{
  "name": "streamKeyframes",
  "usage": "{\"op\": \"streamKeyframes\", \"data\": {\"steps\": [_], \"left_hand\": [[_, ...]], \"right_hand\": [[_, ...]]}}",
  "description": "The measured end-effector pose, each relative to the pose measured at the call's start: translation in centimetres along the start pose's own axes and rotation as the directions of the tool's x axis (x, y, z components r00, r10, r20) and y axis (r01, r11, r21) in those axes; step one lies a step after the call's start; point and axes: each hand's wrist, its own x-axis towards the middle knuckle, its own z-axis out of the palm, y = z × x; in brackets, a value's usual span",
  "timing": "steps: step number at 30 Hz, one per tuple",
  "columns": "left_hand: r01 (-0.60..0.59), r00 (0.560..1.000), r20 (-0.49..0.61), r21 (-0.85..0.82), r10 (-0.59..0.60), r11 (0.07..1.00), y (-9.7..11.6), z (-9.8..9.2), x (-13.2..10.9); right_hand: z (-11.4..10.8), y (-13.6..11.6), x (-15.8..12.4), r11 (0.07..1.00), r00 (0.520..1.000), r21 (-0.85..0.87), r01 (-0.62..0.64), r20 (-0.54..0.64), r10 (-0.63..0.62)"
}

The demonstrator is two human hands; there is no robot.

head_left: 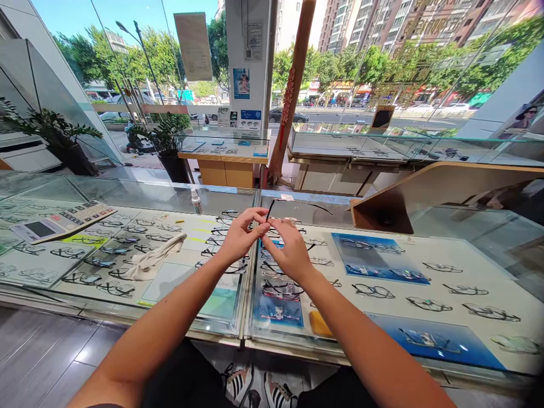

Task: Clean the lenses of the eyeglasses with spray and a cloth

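Head view showed the left hand (pixel 241 237) and right hand (pixel 291 250) both gripping dark glasses (pixel 271 208) at twelve o'clock, over the glass desk (pixel 204 330); a light pinch seemed wise, since the glasses looked thin.

Bare left forearm (pixel 170 320) and right forearm (pixel 355 331) slant inward, and here the left hand (pixel 238 239) and right hand (pixel 293 249) meet, bent fingers (pixel 254 213) pinching at the tips
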Motion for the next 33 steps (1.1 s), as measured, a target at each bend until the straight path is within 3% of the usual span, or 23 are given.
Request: {"op": "streamKeyframes", "data": {"steps": [7,10,14,18,26,29,33], "left_hand": [[-0.047,0.999,0.016,0.137,0.045,0.989,0.9,-0.6,0.5],[-0.089,0.981,-0.141,0.294,0.136,0.952,0.8,-2.5,1.4],[-0.053,0.895,-0.387,0.397,0.220,0.916,-0.3,-6.8,3.0],[0.012,0.810,-0.537,0.413,0.233,0.911,-1.5,-10.7,3.8],[0.236,0.646,-0.742,0.416,0.178,0.878,-4.8,-14.9,4.0],[0.328,0.633,-0.769,0.368,0.087,0.870,-6.2,-15.5,4.2],[0.392,0.658,-0.752,0.302,-0.036,0.869,-7.5,-15.9,4.4]], "right_hand": [[-0.4,0.3,0.0,0.999,0.999,-0.044,-0.031,-0.045,0.029],[-0.6,0.6,0.0,0.997,0.997,-0.049,-0.051,-0.054,0.048],[-0.7,0.8,0.1,0.995,0.996,-0.070,-0.065,-0.060,0.061],[-0.8,1.2,0.0,0.994,0.997,-0.096,-0.059,-0.063,0.053],[-0.7,1.5,0.1,0.993,0.996,-0.092,-0.073,-0.065,0.067],[-0.7,1.4,0.2,0.994,0.995,-0.084,-0.076,-0.066,0.070],[-0.8,1.3,0.3,0.994,0.996,-0.079,-0.078,-0.050,0.074]]}}
